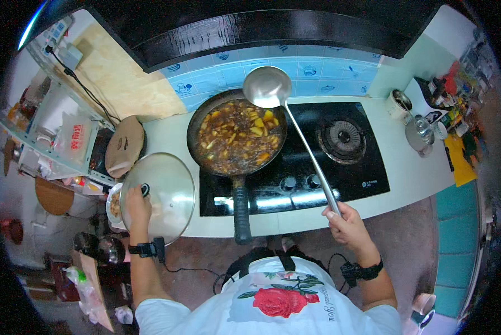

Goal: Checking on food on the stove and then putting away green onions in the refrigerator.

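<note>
My left hand [139, 208] grips the black knob of a glass pan lid [170, 188], which it holds at the left end of the counter, beside the pan. In my right hand [348, 227] is the handle of a steel ladle [267, 86]; the ladle's bowl hangs over the far right rim of a dark frying pan [190, 144]. Inside the pan, a stew of yellow and brown chunks [236, 136] sits in dark liquid. The pan stands on the left side of a black glass gas hob [300, 163], its black handle [242, 213] pointing towards me.
Right of the pan is a bare gas burner [342, 136]. A round wooden board [125, 145] leans at the left, near a white bowl of food [114, 205] partly hidden by the lid. A steel pot [418, 140] and a container [399, 104] stand right. A black range hood [250, 29] overhangs the back.
</note>
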Demonstrator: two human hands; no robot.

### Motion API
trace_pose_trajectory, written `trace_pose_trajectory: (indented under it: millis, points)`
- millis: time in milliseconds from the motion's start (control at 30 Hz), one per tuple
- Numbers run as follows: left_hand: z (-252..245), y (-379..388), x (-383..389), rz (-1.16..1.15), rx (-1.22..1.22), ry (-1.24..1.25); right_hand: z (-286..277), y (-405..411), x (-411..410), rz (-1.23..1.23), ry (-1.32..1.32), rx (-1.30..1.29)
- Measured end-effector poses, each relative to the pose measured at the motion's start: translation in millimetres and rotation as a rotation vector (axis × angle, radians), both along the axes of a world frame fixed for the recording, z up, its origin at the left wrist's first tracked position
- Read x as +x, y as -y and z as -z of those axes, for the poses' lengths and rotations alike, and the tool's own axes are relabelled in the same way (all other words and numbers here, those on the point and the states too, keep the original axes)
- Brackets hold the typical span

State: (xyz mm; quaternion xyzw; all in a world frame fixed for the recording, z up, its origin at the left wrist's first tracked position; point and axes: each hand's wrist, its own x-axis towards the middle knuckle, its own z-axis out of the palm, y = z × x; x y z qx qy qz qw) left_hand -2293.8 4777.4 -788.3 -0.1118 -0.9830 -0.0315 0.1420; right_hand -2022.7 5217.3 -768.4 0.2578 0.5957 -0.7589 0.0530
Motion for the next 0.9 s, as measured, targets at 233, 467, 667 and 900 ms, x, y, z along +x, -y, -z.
trace_pose_trajectory:
  millis: [233,467,667,900]
  points:
    - [-74.2,-42.7,-18.0,0.203,0.124,-0.157,-9.7,-9.3,26.3,-0.057,0.053,-0.146]
    - [-93.7,-155.2,-51.5,0.448,0.17,-0.101,-17.0,-14.1,52.3,0.22,0.003,-0.089]
    - [-75.0,-227.7,-84.1,0.536,0.166,0.05,-5.2,-28.1,88.2,0.407,0.01,-0.115]
    - [-42.6,-265.4,-97.5,0.613,0.03,-0.002,9.1,-37.3,121.3,0.585,0.059,-0.09]
